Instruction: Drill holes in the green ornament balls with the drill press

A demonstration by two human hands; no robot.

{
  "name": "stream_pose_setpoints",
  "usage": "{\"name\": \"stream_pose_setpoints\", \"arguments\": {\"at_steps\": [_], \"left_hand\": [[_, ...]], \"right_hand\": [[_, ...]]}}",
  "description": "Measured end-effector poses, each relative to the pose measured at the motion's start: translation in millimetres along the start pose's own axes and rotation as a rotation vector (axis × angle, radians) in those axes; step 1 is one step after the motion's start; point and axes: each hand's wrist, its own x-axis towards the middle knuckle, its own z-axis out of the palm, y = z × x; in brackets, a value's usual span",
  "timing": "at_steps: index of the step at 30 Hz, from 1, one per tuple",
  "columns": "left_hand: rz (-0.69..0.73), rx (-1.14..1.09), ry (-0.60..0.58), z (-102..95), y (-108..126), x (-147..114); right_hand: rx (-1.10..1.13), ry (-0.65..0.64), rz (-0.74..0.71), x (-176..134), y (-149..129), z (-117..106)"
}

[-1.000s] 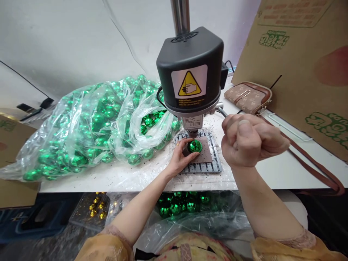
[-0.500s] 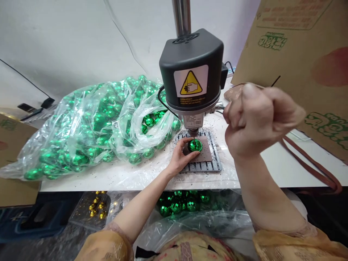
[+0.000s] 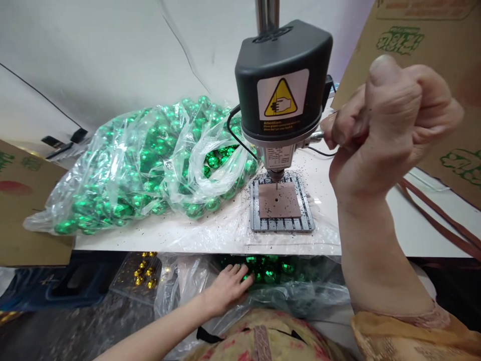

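Note:
My right hand (image 3: 379,125) is closed around the feed handle (image 3: 317,135) at the side of a small black bench drill press (image 3: 283,80). Down at the front, my left hand (image 3: 231,288) is at the mouth of a clear bag, over faceted green balls (image 3: 269,276). Its fingers are bent but apart from the thumb, and a bit of green shows between them. Fingertips are partly hidden among the balls. Below the drill bit (image 3: 277,186), a brown pad (image 3: 287,206) with a small dark hole lies on the slotted metal base (image 3: 259,225).
A large clear bag (image 3: 146,165) of green balls lies left of the drill. Dark shavings surround the base. Cardboard boxes (image 3: 33,210) stand at both sides. A brown strap (image 3: 439,215) lies on the right. Gold balls (image 3: 145,271) sit in a clear container below the table's edge.
My left hand has moved from the drill base down to the lower bag, and the green ball under the bit is gone from the pad. My right hand stays on the handle.

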Motion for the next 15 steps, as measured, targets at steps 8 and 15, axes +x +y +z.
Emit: {"name": "stream_pose_setpoints", "arguments": {"at_steps": [8, 15], "left_hand": [[-0.191, -0.255, -0.336, -97.2, -12.5, 7.1], [-0.568, -0.241, 0.562, -205.2, -133.8, 108.7]], "right_hand": [[-0.025, 0.016, -0.026, -2.6, 2.8, -4.3], [-0.019, 0.025, -0.038, -3.2, 1.4, -2.7]]}}
